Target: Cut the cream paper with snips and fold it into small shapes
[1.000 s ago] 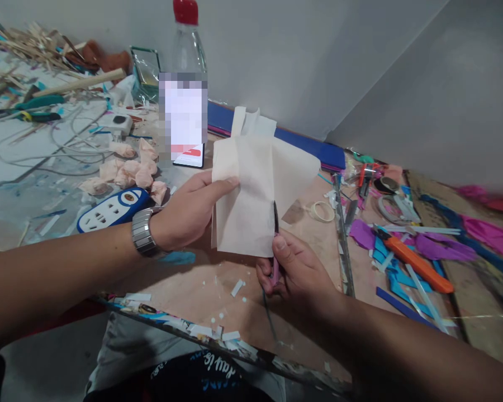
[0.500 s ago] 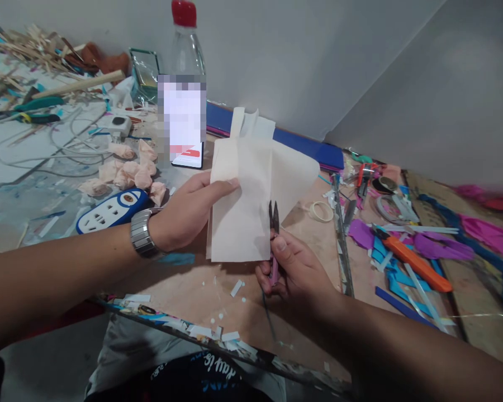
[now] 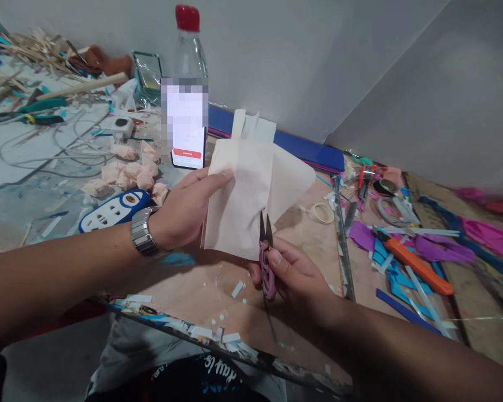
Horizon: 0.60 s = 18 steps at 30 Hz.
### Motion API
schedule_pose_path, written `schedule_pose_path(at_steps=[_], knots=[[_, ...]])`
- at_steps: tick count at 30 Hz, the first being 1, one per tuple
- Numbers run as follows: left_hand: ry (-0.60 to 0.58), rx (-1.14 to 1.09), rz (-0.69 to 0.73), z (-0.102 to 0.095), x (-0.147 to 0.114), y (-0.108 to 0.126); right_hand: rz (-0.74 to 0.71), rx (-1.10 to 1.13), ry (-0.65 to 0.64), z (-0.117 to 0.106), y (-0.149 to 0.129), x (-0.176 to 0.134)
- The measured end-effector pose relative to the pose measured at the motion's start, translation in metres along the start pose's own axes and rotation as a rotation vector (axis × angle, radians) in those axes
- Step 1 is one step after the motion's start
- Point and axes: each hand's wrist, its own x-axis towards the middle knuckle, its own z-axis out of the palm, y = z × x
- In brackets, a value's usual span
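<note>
A stack of cream paper sheets is held above the table, with narrower strips sticking up at its far end and one sheet flaring to the right. My left hand, wearing a metal watch, pinches the stack's left edge, thumb on top and fingers underneath. In my right hand is a pair of small pink-handled thread snips. Their dark blades point away from me, slightly apart, by the stack's lower right edge. The palm side of my right hand is partly hidden.
A phone leans against a red-capped bottle. Peach crepe-paper pieces and a blue-and-white power strip lie left. To the right are a tape roll, an orange utility knife and scraps. Paper bits line the near table edge.
The snips have shifted down and left along the paper, and their pink handles show more. The lower part of the stack has bent and swung slightly left. My left hand keeps its grip.
</note>
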Motion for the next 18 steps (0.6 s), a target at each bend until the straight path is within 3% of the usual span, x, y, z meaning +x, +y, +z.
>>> schedule_pose_path(at_steps=[6, 12, 18], knots=[[0.003, -0.045, -0.028, 0.0013, -0.0009, 0.0013, 0.023, -0.008, 0.06, -0.0001, 0.0005, 0.0007], [-0.041, -0.043, -0.078, 0.0013, -0.0028, 0.0033, -0.022, -0.131, 0.039, -0.0034, 0.0034, 0.0025], [-0.106, -0.056, -0.106, 0.0005, -0.0035, 0.0006, 0.029, 0.0, 0.072, -0.0009, 0.0073, 0.0025]])
